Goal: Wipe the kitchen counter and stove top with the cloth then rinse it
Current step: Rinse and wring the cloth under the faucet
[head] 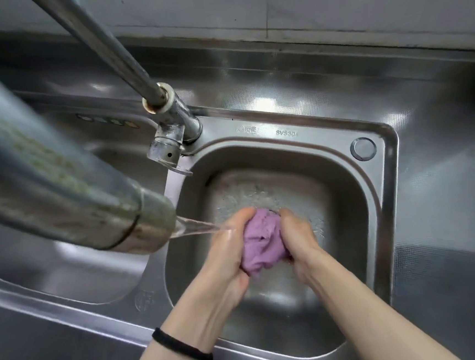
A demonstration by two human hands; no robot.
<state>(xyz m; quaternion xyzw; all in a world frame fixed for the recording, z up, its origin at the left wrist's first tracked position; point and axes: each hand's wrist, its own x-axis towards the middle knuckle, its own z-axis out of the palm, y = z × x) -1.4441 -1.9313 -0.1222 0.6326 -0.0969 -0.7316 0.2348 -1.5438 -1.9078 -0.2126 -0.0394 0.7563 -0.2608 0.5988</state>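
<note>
A wet purple cloth [260, 242] is bunched up between both hands over the right sink basin [355, 198]. My left hand [225, 255] grips its left side and my right hand [300, 241] grips its right side. Water runs from the faucet spout [136, 223] at the left and strikes my left hand by the cloth. Water splashes on the basin floor behind the hands.
The faucet's base and lever [174, 130] stand at the basin's back left corner. A second basin [52, 270] lies to the left. Steel counter [444, 161] surrounds the sink, with a tiled ledge [302, 10] behind. A round plug [363, 148] sits at the sink's back right.
</note>
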